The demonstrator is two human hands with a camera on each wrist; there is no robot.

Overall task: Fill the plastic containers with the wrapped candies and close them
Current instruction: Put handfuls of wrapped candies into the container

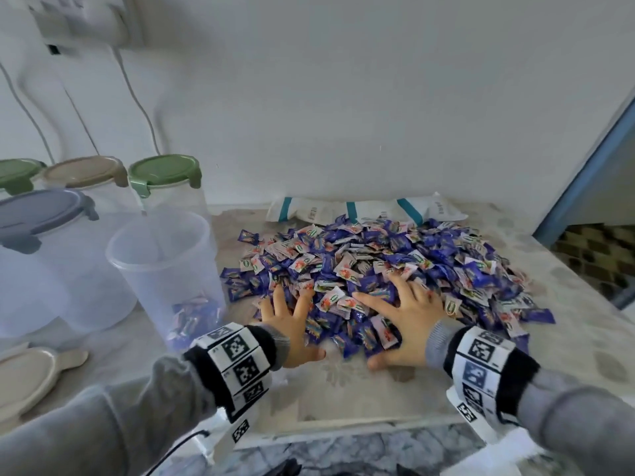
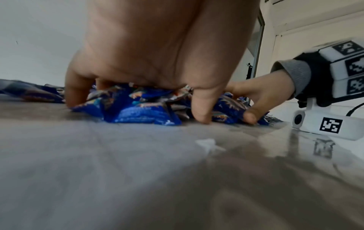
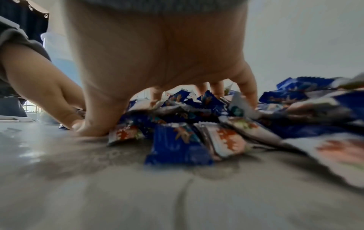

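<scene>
Left hand (image 1: 292, 324) and right hand (image 1: 405, 314) spread, fingers cupped over candy pile (image 1: 378, 266), gripping nothing

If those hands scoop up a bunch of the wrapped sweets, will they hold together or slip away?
The wrapped candies lie as a loose heap of small glossy packets, so some would likely slide out. Both the left hand and right hand are spread over them, which probably helps. They look light.

Left hand (image 1: 292, 324) fingertips buried in candy pile (image 1: 378, 266); green-lidded container (image 1: 13, 173) left of pile cut by frame edge.
</scene>
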